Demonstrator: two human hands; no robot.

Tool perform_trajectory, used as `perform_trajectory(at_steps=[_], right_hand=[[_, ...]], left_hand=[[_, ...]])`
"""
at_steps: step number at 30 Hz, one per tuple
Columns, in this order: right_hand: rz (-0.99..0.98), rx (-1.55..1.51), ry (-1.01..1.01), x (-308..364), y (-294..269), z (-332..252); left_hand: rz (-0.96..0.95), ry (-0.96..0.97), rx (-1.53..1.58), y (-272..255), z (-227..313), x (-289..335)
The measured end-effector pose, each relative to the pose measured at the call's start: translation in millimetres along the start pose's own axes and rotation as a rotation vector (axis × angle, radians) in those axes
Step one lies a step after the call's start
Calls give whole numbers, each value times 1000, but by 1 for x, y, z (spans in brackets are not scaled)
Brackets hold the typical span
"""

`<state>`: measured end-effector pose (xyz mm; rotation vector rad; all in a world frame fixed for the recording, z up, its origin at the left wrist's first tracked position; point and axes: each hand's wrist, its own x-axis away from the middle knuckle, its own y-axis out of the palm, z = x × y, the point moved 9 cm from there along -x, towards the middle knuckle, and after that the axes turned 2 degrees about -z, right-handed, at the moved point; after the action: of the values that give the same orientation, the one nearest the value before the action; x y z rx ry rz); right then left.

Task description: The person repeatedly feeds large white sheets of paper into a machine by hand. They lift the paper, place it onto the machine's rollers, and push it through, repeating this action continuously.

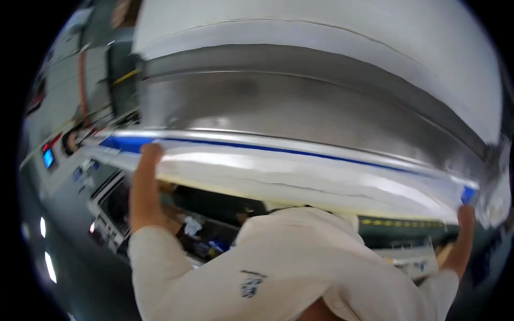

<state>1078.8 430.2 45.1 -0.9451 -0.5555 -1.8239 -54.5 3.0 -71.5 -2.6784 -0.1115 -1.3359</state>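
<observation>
View from my head camera, arms raised. My left hand (145,176) reaches up to the near edge of a long white sheet (300,174), its fingers curled over that edge and gripping it beside a blue stripe (126,143) that runs along the sheet. My right hand (465,224) grips the same edge at the far right end, close to a small blue corner (468,195); its fingers are mostly hidden behind the cloth, so I judge the grasp only from the thumb side pressed against the sheet. The sheet hangs stretched between both hands, blurred, and lies just below and against a wide curved metal panel (300,107) that spans the upper part of the view. Above the panel sits a broad white surface (332,21). My cream sleeves and shirt (289,257) fill the lower middle. To the lower left, well apart from my hands, stands a machine with a small blue screen (48,158).
</observation>
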Motion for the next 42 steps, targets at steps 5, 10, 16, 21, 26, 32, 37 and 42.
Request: perform_trajectory(at_steps=[5, 10, 16, 21, 26, 32, 37, 42], right_hand=[[-23, -169, -108, 62, -25, 40], [-172, -212, -117, -25, 9, -37], [-218, -623, -225, 34, -161, -115], [-221, -340, -210, -3, -102, -116], [119, -210, -468, -11, -178, -158], [437, -941, -478, 72, -427, -215], [675, -823, -713, 193, -688, -299], [968, -864, -1018, 273, -870, -388]], left_hand=[[-22, -202, 176, 87, -58, 8], [599, -309, 558, 38, -130, -34], [679, -202, 589, 3, -155, 14], [811, -241, 695, -58, -101, 42], [1170, -108, 774, -76, -81, 15], [1453, -2, 767, -175, -9, 70], [1565, 13, 993, -192, -44, 58], [1526, 87, 1125, -184, -30, 65]])
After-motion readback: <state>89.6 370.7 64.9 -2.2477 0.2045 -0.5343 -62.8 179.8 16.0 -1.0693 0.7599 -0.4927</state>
